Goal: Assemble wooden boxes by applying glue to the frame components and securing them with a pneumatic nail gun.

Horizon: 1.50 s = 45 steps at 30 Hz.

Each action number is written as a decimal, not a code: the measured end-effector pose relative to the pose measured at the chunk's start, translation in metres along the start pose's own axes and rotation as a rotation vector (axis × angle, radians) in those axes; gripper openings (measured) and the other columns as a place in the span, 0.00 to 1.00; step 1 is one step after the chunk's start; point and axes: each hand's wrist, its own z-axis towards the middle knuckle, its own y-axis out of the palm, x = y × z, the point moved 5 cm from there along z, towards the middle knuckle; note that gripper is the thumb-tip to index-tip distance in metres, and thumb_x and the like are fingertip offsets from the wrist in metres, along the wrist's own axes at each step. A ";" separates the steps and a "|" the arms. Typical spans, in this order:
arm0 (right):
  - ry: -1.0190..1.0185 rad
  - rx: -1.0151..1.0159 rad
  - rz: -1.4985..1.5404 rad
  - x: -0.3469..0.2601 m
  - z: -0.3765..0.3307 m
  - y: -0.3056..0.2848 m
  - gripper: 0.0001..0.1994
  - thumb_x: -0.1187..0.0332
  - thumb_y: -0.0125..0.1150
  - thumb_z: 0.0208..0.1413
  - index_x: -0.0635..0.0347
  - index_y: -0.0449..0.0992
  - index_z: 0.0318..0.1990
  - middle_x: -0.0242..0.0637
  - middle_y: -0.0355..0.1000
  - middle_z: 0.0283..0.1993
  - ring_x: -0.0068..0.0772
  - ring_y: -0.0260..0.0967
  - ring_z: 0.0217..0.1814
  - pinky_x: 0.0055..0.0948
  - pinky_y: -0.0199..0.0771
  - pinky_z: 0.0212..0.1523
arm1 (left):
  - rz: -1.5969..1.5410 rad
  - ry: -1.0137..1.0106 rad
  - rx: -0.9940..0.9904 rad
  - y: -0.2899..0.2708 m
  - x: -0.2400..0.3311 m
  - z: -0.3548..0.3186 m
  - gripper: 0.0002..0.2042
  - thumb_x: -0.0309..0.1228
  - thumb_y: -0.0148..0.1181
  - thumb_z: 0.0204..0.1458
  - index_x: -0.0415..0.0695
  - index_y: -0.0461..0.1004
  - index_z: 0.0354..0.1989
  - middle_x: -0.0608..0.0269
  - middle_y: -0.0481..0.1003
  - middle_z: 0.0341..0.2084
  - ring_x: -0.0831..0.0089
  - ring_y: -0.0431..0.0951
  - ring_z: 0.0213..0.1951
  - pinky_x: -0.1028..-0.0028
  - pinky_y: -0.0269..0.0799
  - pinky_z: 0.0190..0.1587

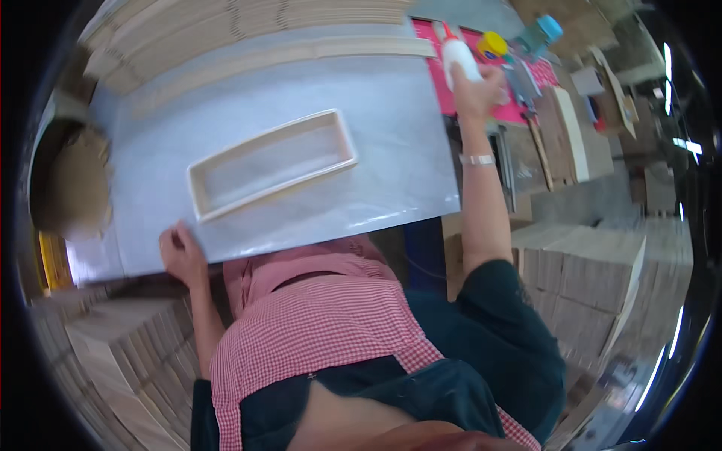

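My right hand reaches to the far right and is closed around a white squeeze bottle with a red nozzle. The bottle is over a pink sheet, its nozzle pointing away from me. An open rectangular wooden frame lies slightly slanted on the pale sheet-covered table. Down at the table's near left edge is my left hand, its fingers loosely curled with nothing seen in them. It is apart from the frame's near left corner.
Long wooden strips are stacked along the table's far side. A yellow-lidded tub and a clear blue-capped bottle stand beyond my right hand, near a long-handled tool. A round bin stands left; stacked boards stand lower right.
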 end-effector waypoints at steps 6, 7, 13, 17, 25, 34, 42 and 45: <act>0.063 -0.158 -0.216 0.083 0.075 0.054 0.26 0.55 0.70 0.48 0.68 0.68 0.44 0.50 0.70 0.40 0.50 0.71 0.39 0.41 0.74 0.45 | -0.044 0.016 -0.048 0.002 -0.004 0.001 0.11 0.35 0.57 0.63 0.38 0.74 0.35 0.62 0.72 0.27 0.69 0.67 0.27 0.72 0.68 0.35; 0.108 -0.314 -0.342 0.099 0.077 0.065 0.27 0.53 0.70 0.49 0.68 0.71 0.45 0.51 0.72 0.42 0.51 0.73 0.41 0.41 0.75 0.46 | -0.035 -0.023 -0.059 0.001 -0.005 0.001 0.12 0.35 0.57 0.64 0.38 0.74 0.35 0.62 0.72 0.27 0.69 0.67 0.28 0.72 0.68 0.35; 0.023 -0.278 -0.376 0.114 0.122 -0.040 0.28 0.46 0.67 0.51 0.67 0.78 0.43 0.48 0.79 0.42 0.48 0.78 0.45 0.38 0.77 0.45 | -0.011 -0.030 -0.102 0.002 -0.011 0.001 0.13 0.36 0.56 0.65 0.37 0.73 0.36 0.62 0.71 0.27 0.70 0.66 0.29 0.72 0.67 0.36; 0.147 -0.291 -0.707 0.204 0.162 -0.168 0.38 0.45 0.74 0.47 0.71 0.74 0.54 0.50 0.77 0.49 0.43 0.78 0.45 0.37 0.80 0.47 | 0.028 0.011 -0.121 0.002 -0.018 0.004 0.13 0.37 0.55 0.65 0.37 0.73 0.36 0.62 0.70 0.27 0.70 0.66 0.28 0.72 0.67 0.36; 0.585 -0.452 -0.820 0.332 0.136 -0.291 0.51 0.35 0.74 0.39 0.73 0.70 0.61 0.55 0.74 0.56 0.49 0.75 0.56 0.40 0.78 0.55 | 0.057 -0.003 -0.137 0.007 -0.019 0.006 0.14 0.38 0.55 0.65 0.38 0.73 0.36 0.62 0.70 0.27 0.69 0.65 0.28 0.72 0.67 0.36; 0.564 -0.233 -0.846 0.277 0.123 -0.287 0.52 0.30 0.70 0.38 0.72 0.71 0.59 0.57 0.74 0.55 0.54 0.74 0.57 0.43 0.75 0.57 | 0.051 -0.008 -0.154 0.005 -0.015 0.006 0.14 0.38 0.54 0.65 0.38 0.73 0.39 0.60 0.73 0.31 0.67 0.69 0.32 0.71 0.69 0.40; 0.014 0.016 -0.076 0.189 0.111 -0.189 0.30 0.48 0.71 0.53 0.60 0.77 0.57 0.42 0.78 0.47 0.32 0.74 0.43 0.28 0.75 0.45 | -0.337 -0.009 -0.288 0.002 -0.007 0.008 0.13 0.27 0.58 0.58 0.36 0.77 0.50 0.54 0.76 0.45 0.64 0.75 0.45 0.69 0.72 0.51; -0.167 -0.472 0.124 0.035 0.020 -0.107 0.35 0.58 0.75 0.49 0.58 0.72 0.64 0.41 0.75 0.57 0.37 0.74 0.52 0.31 0.74 0.54 | -0.427 0.092 -0.339 -0.015 0.025 0.010 0.19 0.26 0.63 0.49 0.39 0.76 0.53 0.57 0.76 0.46 0.65 0.75 0.45 0.70 0.71 0.51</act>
